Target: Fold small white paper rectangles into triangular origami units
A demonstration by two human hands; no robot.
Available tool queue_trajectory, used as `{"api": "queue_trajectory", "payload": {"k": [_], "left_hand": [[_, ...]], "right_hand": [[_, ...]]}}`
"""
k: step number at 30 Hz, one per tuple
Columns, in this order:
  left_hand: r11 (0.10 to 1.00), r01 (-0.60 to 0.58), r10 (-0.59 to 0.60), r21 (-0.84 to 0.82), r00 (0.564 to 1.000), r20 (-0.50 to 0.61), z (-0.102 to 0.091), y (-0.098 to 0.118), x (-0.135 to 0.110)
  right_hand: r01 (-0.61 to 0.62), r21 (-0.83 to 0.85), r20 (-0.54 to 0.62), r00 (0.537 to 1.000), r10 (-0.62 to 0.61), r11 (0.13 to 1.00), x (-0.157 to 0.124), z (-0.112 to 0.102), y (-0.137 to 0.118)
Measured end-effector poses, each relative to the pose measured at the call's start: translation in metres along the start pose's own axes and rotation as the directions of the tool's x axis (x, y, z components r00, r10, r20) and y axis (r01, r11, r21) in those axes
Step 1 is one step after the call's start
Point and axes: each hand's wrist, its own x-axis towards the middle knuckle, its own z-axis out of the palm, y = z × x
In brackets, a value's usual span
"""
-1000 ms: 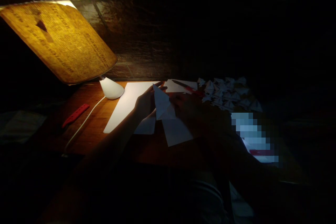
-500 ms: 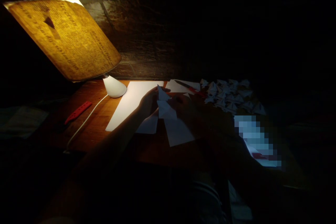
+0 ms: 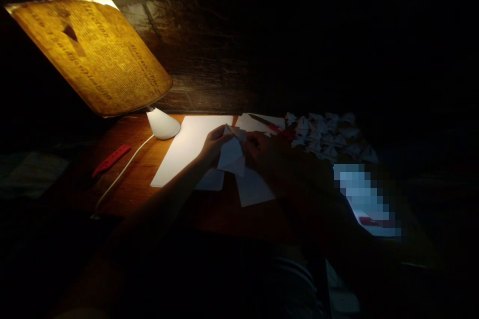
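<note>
A partly folded sheet of white paper (image 3: 232,155) is held up over the table between my two hands. My left hand (image 3: 214,140) is closed on its left edge, near the pointed top. At the right edge my right hand (image 3: 258,143) pinches the paper, its fingers bent and mostly in shadow. Below the held piece lies a loose white sheet (image 3: 254,190). A stack of white paper (image 3: 194,147) rests on the table to the left, partly behind my left hand and forearm.
A lamp with a printed shade (image 3: 97,60) and white base (image 3: 163,124) stands back left, its cord (image 3: 125,174) running forward. Near it lies a red cutter (image 3: 111,159). Red-handled scissors (image 3: 282,132), several folded paper pieces (image 3: 329,137) and a lit phone (image 3: 368,202) are to the right.
The folded paper has turned and shifted slightly left, its top flap now lower and both hands gripping near its upper part. Other things have stayed in place.
</note>
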Motion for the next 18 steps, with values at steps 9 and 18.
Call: {"api": "queue_trajectory", "payload": {"k": [9, 18], "left_hand": [[0.994, 0.028, -0.035, 0.101, 0.997, 0.064, 0.001, -0.004, -0.004], [0.957, 0.190, -0.152, -0.217, 0.971, 0.183, 0.004, -0.008, -0.001]], "right_hand": [[0.012, 0.042, -0.081, 0.997, -0.008, 0.999, 0.000, -0.005, -0.003], [-0.074, 0.325, -0.067, 0.993, 0.101, 0.943, 0.011, -0.005, 0.015]]}}
